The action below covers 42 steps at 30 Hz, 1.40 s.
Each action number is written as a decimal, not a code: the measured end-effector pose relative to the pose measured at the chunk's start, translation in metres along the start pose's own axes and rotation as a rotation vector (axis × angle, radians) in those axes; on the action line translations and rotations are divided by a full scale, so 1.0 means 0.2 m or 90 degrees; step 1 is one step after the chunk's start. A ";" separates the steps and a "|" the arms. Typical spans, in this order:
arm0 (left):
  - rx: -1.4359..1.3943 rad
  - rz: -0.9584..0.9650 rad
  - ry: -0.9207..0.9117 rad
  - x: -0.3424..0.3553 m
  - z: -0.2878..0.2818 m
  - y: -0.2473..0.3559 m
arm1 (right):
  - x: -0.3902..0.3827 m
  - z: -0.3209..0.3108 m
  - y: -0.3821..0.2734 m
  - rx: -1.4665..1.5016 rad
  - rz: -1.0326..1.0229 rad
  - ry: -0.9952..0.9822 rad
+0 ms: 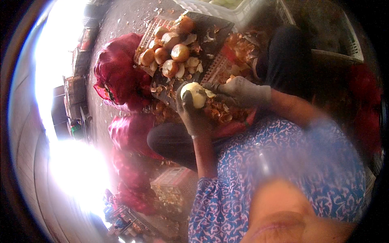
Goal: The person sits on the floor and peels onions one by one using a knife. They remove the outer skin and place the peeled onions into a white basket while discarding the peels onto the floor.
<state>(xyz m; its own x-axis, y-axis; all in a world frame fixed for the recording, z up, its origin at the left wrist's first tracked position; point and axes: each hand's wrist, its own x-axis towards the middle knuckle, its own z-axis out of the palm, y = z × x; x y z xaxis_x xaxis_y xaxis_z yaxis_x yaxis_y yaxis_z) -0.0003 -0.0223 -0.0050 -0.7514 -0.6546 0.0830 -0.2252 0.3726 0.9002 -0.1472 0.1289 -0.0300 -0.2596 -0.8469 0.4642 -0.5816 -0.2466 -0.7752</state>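
Note:
Near the middle, my gloved left hand (191,115) grips a pale, peeled onion (193,88), its fingers wrapped round it. My gloved right hand (242,91) is closed just right of the onion, by a pale scrap (210,92) at the onion's side; what its fingers hold is hard to make out. Above them, several brown-skinned onions (179,53) and pale ones lie on a crate (146,35) and dark board (216,36). Loose skins (225,114) lie below my hands, over my lap.
Red mesh sacks (119,69) stand at the left, others (129,190) lower down. A white crate (231,12) is at the top, a darker crate (352,40) at upper right. My bent legs (289,56) frame the work area. A woven container (172,186) sits by my left hip.

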 end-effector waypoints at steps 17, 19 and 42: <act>0.146 -0.025 -0.030 -0.05 0.06 0.09 | -0.01 0.00 0.07 -0.244 -0.010 0.001; 0.163 -0.020 -0.039 -0.04 0.06 0.08 | -0.01 0.00 0.07 -0.159 -0.037 0.089; -0.045 -0.073 -0.135 0.02 0.01 0.22 | -0.04 -0.07 0.02 -0.343 0.018 -0.035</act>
<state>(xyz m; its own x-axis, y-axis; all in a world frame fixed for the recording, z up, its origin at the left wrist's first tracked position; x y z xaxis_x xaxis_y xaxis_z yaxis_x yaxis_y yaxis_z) -0.0141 -0.0063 0.0347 -0.8383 -0.5347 -0.1068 -0.2788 0.2520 0.9267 -0.1581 0.1409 -0.0307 -0.2480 -0.8766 0.4124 -0.8920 0.0405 -0.4503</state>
